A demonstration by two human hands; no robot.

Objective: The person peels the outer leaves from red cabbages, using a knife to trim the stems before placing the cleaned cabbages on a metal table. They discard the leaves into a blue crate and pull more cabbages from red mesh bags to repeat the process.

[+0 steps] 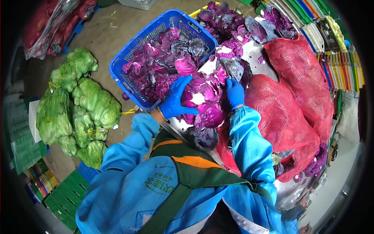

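Both hands wear blue gloves. My left hand (177, 100) is curved round the left side of a red cabbage (198, 98), its thumb below the pale cut stem and its fingers above. My right hand (235, 93) is at the right of the cabbages, fingers closed and pointing away from me, against a dark outer cabbage leaf (232, 68). What those fingers grip is partly hidden. Another red cabbage (209, 115) lies just below the held one, and a darker cabbage (204, 138) sits nearest my body.
A blue basket (117, 74) of loose purple leaves stands at the left. Red mesh sacks (280, 113) fill the right side of the metal table (254, 58). More red cabbages (222, 19) lie at the back. Bagged green cabbages (97, 103) are on the floor, left.
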